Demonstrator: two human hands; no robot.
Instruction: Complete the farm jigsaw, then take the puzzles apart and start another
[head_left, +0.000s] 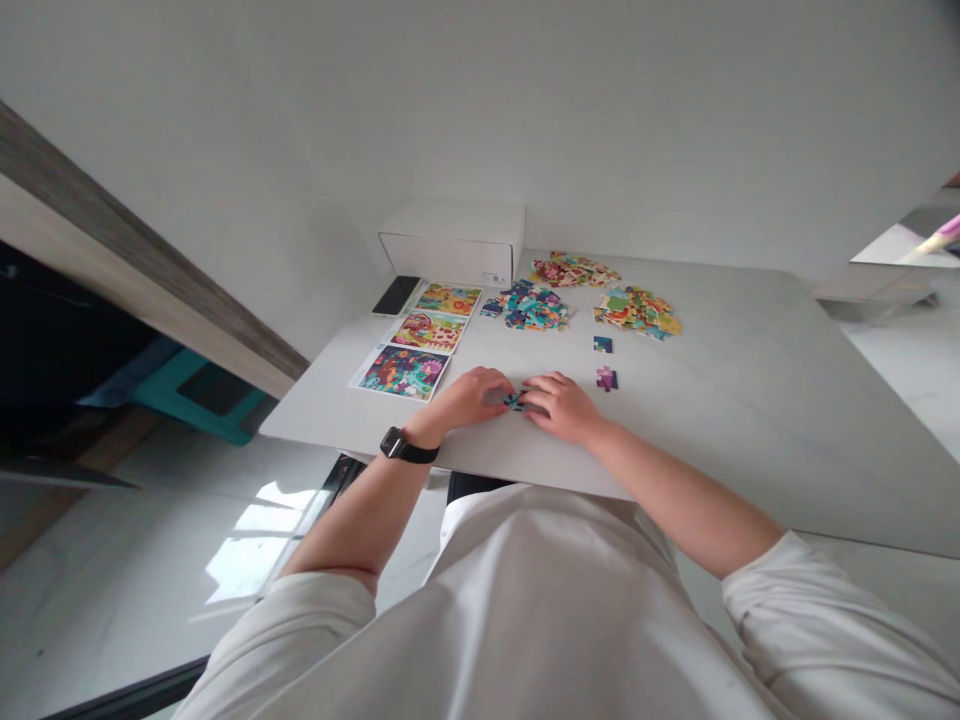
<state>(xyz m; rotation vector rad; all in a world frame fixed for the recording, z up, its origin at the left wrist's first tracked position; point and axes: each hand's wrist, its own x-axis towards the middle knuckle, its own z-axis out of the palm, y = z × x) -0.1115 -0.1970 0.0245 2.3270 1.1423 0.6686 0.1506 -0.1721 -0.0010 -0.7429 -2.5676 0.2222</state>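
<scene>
Near the front edge of the white table, my left hand (480, 396) and my right hand (562, 406) meet over a few small dark blue and teal puzzle pieces (514, 401). The fingers of both hands are curled closed on these pieces from either side, and partly cover them. To the right of my right hand lie a purple and pink puzzle piece (606, 378) and, farther back, a blue and green puzzle piece (602, 344). A picture sheet (401, 372) with three printed scenes lies left of my hands.
Behind my hands are a blue-toned heap of puzzle pieces (534, 306), a yellow-green heap (637, 312) and a red-pink heap (574, 270). A white box (450, 245) stands against the wall, with a black phone (397, 296) before it. A teal stool (199, 392) stands below left.
</scene>
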